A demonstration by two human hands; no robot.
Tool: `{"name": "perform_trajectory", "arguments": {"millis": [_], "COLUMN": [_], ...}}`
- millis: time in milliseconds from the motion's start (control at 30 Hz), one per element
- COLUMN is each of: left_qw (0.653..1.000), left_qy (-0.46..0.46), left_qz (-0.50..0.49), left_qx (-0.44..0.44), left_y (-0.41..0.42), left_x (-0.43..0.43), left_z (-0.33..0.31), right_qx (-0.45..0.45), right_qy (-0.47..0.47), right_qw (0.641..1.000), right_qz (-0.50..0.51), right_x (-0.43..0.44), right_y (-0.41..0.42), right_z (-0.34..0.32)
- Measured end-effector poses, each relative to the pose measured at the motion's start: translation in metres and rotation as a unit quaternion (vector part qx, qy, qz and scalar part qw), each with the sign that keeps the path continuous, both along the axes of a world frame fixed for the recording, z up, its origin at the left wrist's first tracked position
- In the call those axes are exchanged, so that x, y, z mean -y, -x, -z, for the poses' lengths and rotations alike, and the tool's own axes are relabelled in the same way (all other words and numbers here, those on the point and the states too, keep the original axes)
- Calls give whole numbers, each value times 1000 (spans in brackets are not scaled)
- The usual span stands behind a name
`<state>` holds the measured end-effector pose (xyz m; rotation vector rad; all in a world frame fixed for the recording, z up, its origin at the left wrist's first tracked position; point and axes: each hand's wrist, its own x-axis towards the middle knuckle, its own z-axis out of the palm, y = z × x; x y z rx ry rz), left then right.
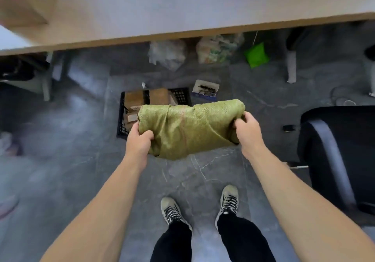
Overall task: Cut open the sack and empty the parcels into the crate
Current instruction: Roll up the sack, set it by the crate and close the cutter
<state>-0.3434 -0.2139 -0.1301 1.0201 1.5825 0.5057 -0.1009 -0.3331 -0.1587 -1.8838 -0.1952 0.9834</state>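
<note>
A green woven sack (188, 127) hangs bunched up in the air between both hands, above the grey floor. My left hand (139, 141) grips its left lower corner and my right hand (246, 128) grips its right end. Behind and partly under the sack stands a black plastic crate (121, 117) on the floor, with brown cardboard parcels (136, 99) lying inside it. The sack hides the crate's near right part.
A long wooden table (182, 32) spans the top, with plastic bags (168, 54) and a green packet (256, 55) beneath it. A small box of dark items (206, 90) lies beside the crate. A black office chair (341, 150) stands at right. My feet (203, 207) are below.
</note>
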Motion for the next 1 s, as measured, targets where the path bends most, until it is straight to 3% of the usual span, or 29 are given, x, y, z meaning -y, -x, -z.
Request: {"name": "perform_trajectory", "arguments": {"millis": [267,500,667,1000], "left_qw": [996,993,988,969], "left_qy": [38,41,58,46], "left_qz": [-10,3,9,60], "left_qx": [-75,-112,-140,-234], "left_y": [32,49,57,64], "left_x": [28,25,6,-35], "left_z": [174,336,440,568], "right_qx": [-96,-145,-54,-31], "right_qy": [28,107,142,177], "right_qw": [994,981,988,980], "right_qz": [49,65,28,-82], "right_x": [26,14,-10,-42], "right_y": [36,52,61,66], "right_z": [177,337,430,565]}}
